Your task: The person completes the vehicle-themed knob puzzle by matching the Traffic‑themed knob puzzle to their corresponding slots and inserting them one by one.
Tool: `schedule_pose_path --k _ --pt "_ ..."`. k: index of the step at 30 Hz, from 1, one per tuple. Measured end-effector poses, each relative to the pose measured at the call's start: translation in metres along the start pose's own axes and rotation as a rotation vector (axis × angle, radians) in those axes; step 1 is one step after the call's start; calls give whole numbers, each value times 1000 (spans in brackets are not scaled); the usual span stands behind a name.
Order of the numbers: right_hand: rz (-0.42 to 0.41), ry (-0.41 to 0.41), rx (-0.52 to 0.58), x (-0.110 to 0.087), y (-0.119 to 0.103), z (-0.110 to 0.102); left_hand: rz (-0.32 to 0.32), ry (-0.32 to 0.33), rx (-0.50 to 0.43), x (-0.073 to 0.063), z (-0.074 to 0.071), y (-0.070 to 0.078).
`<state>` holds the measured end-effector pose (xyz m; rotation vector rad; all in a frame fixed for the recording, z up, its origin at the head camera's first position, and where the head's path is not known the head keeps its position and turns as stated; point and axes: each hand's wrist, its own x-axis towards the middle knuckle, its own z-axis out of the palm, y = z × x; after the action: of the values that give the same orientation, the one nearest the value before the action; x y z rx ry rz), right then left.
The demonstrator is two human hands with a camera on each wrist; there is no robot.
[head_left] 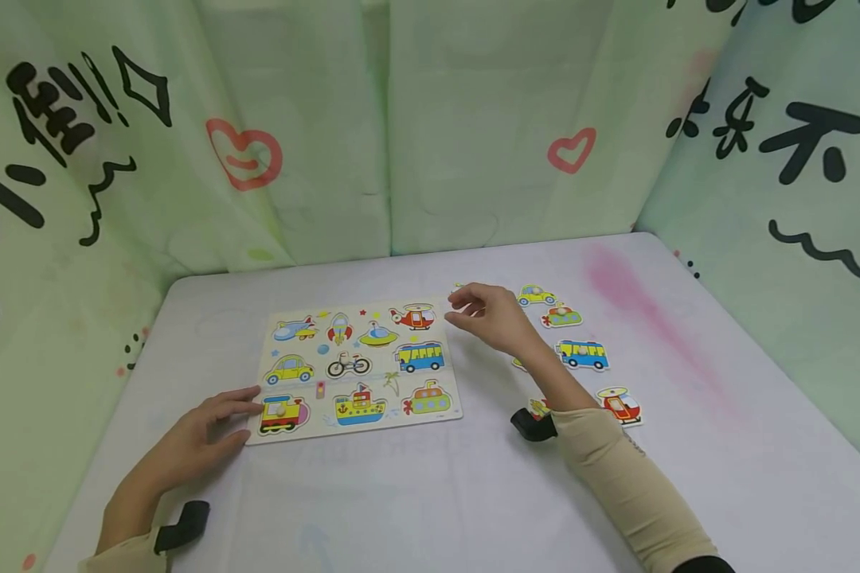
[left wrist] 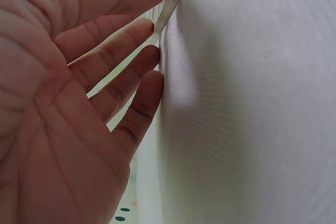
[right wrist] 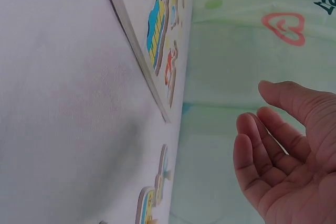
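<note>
A white puzzle board [head_left: 373, 390] printed with vehicles lies on the table. My left hand [head_left: 204, 438] rests at its left edge, the fingertips and thumb touching the rim near the red-and-yellow train picture [head_left: 284, 414]. In the left wrist view, those fingers [left wrist: 118, 69] are loosely extended against the board's edge [left wrist: 173, 3]. My right hand [head_left: 493, 317] hovers just right of the board's upper right corner, close to the helicopter picture [head_left: 413, 317]. Its fingers are relaxed with nothing between them, which the right wrist view also shows [right wrist: 286, 156].
Right of the board lie loose pieces: a yellow car [head_left: 536, 295], a submarine [head_left: 562, 316], a blue bus [head_left: 583, 355] and a red helicopter [head_left: 620, 406]. Other pieces are partly hidden by the right arm. A green curtain [head_left: 430, 159] stands behind the table.
</note>
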<state>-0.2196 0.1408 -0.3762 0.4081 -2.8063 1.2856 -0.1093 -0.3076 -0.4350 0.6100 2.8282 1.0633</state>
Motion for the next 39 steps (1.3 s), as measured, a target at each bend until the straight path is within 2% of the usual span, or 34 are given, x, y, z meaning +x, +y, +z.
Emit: schedule_pose_path --k 5,11,15,19,25,39 --pt "14 6 -17 1 11 -7 45 24 -4 0 0 -1" --pt "27 22 -43 0 24 -13 11 0 -9 1 0 -1" --pt "42 24 -43 -1 28 -17 17 6 -7 1 -1 -1" --pt "46 11 -58 0 31 -21 27 16 -5 0 -1 0" --pt "65 -10 -112 3 39 -24 5 -5 -14 0 -1 0" --pt "77 -50 -162 9 52 -32 -3 -12 -16 1 -2 2"
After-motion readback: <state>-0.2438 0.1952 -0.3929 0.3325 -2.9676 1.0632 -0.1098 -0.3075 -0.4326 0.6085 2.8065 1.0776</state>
